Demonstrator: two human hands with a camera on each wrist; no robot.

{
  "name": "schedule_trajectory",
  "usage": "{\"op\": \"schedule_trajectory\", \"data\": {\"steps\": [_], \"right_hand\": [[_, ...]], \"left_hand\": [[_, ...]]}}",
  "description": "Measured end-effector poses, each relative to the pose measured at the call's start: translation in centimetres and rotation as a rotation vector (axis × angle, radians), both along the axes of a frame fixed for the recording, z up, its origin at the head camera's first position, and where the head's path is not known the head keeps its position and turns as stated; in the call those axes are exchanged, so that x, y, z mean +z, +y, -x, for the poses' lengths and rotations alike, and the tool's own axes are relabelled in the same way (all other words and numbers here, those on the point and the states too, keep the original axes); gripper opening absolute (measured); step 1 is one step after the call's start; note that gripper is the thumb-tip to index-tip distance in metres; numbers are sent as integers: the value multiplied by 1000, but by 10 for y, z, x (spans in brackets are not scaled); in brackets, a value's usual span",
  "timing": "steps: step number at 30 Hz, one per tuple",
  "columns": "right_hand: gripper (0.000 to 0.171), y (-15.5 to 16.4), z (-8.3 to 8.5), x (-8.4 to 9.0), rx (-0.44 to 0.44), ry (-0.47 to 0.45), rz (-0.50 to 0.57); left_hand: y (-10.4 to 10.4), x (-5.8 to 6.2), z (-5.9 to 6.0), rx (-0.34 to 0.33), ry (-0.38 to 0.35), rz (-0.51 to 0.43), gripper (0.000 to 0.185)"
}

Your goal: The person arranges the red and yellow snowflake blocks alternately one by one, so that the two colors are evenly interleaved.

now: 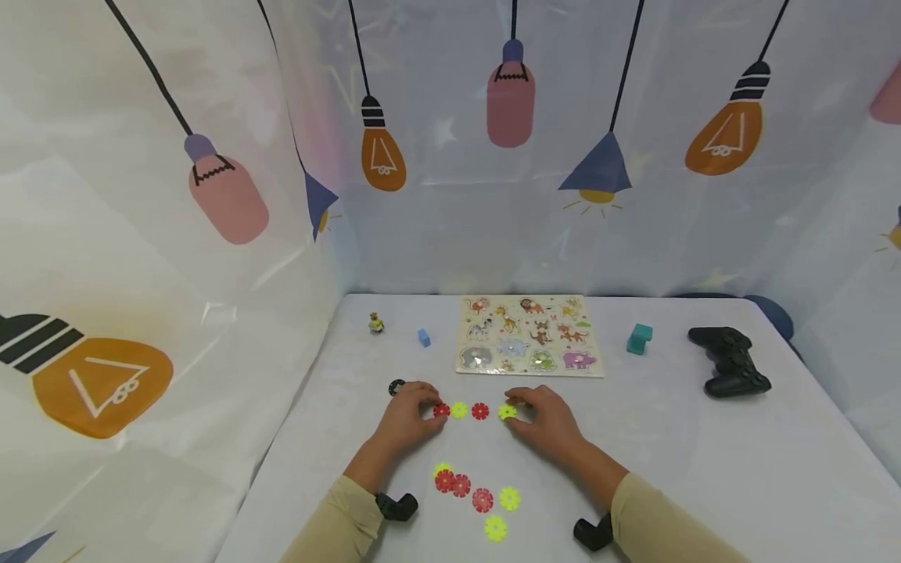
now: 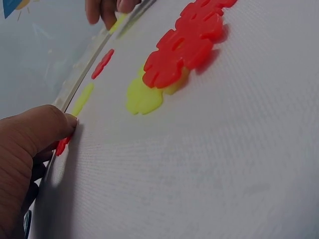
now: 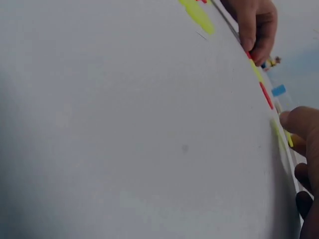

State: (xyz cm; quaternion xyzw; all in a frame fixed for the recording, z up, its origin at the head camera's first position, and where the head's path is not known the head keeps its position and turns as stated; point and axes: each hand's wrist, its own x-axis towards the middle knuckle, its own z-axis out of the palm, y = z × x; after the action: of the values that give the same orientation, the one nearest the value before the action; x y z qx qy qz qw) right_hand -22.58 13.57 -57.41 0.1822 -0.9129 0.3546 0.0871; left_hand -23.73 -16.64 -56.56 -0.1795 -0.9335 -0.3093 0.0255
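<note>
A row of flower-shaped plastic discs, red and yellow by turns, runs across the white table. At its left end my left hand pinches a red disc between thumb and fingers; the left wrist view shows the thumb over it. Between the hands lie a yellow disc and a red disc. My right hand pinches a yellow disc at the right end, tilted in the right wrist view. Nearer me lies a loose group of red discs and yellow discs, some overlapping.
Behind the row lies an animal puzzle board. Around it are a small figurine, a blue block, a teal block and a black game controller. A round black item sits partly behind the left hand.
</note>
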Motion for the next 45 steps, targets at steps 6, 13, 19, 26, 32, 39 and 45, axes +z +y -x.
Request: {"op": "schedule_trajectory", "data": {"steps": [6,13,19,26,32,39,45], "right_hand": [[43,-8,9,-1,10,4,-70],[46,-13,7,4,7,-18,-72],[46,-29,-20,21,205,-46,-75],[47,-34,-50,22,466,-143,-135],[42,-26,-55,14,557,-143,-114],[43,-25,-57,11,620,-83,-141],[45,-30,-59,13,624,-65,-141]], "left_hand": [[1,-2,-3,-9,-7,-11,27],[1,0,-1,-6,-2,6,28],[0,6,3,-5,13,15,26],[1,6,4,4,11,25,27],[1,3,0,14,0,22,28],[1,2,0,14,5,25,28],[1,2,0,12,11,27,28]]}}
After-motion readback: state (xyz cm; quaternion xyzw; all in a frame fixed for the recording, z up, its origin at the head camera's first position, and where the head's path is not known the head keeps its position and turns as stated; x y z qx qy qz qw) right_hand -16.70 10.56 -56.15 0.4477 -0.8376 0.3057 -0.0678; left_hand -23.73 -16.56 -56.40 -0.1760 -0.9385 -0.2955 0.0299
